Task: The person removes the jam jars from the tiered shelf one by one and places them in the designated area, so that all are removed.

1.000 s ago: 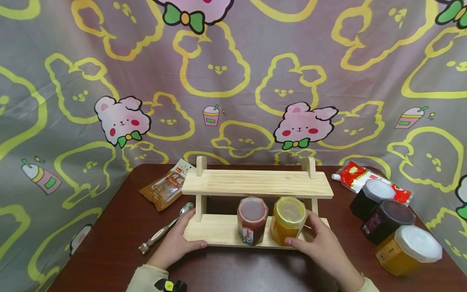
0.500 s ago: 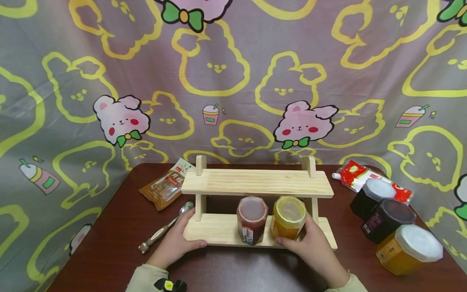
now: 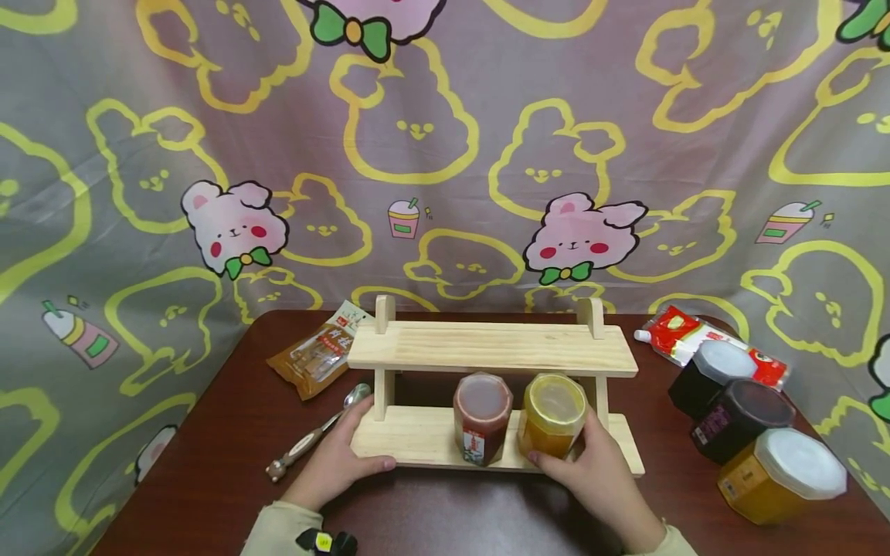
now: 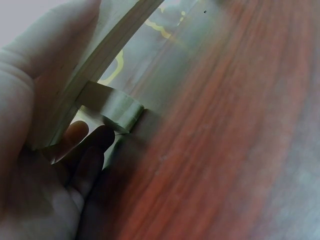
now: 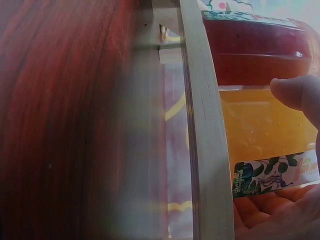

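Note:
A two-tier wooden shelf point(image 3: 490, 346) stands on the table. On its lower board, a jar with dark red contents point(image 3: 482, 421) and a jar with yellow-orange contents point(image 3: 552, 417) stand side by side with a small gap in the head view. My left hand point(image 3: 337, 459) grips the lower board's left end, its thumb along the front edge; the left wrist view shows fingers round the board's end point(image 4: 65, 107). The yellow jar is held by my right hand point(image 3: 598, 475), thumb on its front and fingers at its right side. In the right wrist view its printed label point(image 5: 272, 174) faces those fingers.
To the right stand two dark jars point(image 3: 709, 378) point(image 3: 744, 421) and another yellow jar point(image 3: 782, 475). A red-and-white spout pouch point(image 3: 695, 340) lies behind them. At left are a brown snack packet point(image 3: 320, 355) and a metal spoon point(image 3: 309, 440). Patterned cloth point(image 3: 445, 154) hangs behind.
My right hand has shifted slightly left round the yellow jar, its thumb further across the front, uncovering the lower board's right end. The left hand and both shelf jars stay in place.

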A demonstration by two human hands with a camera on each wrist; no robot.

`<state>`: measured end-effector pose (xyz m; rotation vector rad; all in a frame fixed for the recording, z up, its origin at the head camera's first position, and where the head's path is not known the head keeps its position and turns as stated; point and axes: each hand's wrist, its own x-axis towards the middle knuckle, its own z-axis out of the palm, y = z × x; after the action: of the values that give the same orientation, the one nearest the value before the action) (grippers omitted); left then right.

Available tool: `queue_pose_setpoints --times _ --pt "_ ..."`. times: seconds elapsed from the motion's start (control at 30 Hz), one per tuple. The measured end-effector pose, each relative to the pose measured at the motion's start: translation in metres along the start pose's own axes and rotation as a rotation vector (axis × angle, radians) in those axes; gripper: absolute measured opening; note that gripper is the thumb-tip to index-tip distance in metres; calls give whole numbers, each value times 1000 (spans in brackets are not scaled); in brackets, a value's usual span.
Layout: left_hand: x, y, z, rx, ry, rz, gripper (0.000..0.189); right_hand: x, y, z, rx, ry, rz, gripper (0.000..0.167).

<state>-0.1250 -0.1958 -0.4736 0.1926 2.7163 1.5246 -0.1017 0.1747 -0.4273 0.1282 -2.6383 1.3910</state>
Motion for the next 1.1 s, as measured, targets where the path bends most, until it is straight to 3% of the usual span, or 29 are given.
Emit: queue_pose_setpoints --times 0.53,0.93,1.1 --pt "0 -2 0 -8 3 -7 106 -8 5 -11 -46 27 13 80" --pt "0 -1 0 9 5 -6 107 -15 12 -27 -79 34 76 87" --pt "0 -1 0 16 6 -2 107 -16 17 -32 -78 58 60 90"
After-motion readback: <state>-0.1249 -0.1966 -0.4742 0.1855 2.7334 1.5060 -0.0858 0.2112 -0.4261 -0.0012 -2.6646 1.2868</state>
